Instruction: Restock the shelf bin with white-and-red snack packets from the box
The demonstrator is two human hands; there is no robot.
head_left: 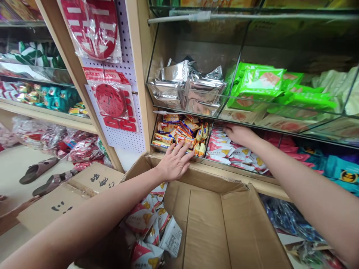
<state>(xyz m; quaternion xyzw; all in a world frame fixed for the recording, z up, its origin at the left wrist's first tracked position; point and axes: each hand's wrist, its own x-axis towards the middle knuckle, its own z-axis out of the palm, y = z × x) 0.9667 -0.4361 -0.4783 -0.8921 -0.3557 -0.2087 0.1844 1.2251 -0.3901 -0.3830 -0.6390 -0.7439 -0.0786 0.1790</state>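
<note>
My left hand (175, 161) is open, its fingers spread over the front edge of a compartment of small orange-and-yellow wrapped snacks (175, 129). It holds nothing. My right hand (235, 133) reaches under the upper shelf into the neighbouring compartment, on top of white-and-pink snack packets (220, 147). Its fingers look stretched out over the packets, though the tips are partly hidden in shade. Below my left arm, an open cardboard box (207, 228) stands against the shelf. More white-and-pink packets (146, 220) lie at its left side.
Silver packets (193, 86) and green packets (258, 82) fill the glass-fronted shelf above. Teal packets (343, 170) sit to the right. A closed carton (75, 186) stands left, near slippers (50, 175) and another person's hand (19, 211). Red decorations (112, 99) hang on the pegboard.
</note>
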